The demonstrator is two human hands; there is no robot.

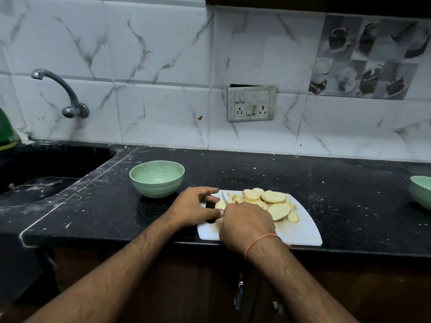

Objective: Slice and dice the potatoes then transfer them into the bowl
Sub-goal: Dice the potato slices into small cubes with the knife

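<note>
The right hand [247, 226] covers the knife's handle; only the blade tip [224, 198] pokes out above the knuckles. The potato piece [220, 204] under it is mostly masked by both hands. The left hand [194, 207] hides the cutting board's [300, 231] left corner. A second green bowl [421, 191] is cut off at the right edge, a green object [7, 134] at the left. What lies in the dark sink [39, 186] can't be made out.
</note>
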